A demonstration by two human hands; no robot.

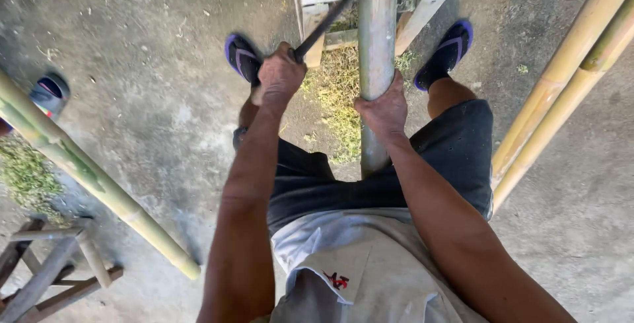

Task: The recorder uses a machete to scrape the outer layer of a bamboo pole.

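Bamboo pole (376, 39) upright between the knees, clamped by right hand (383, 108); likely stiff, heavy, smooth-skinned, best gripped mid-shaft; left hand (279, 75) closed around dark blade handle (330, 16); shavings (337, 92) underfoot.

A green bamboo pole (92, 181) slants across the concrete floor (165, 98) on the left, with a heap of green shavings (25, 176) beside it and a small wooden stool (49, 267) lying near the lower left corner. Two yellow bamboo poles (568, 78) run side by side down the right. At the far left edge sits a dark shoe (49, 93).
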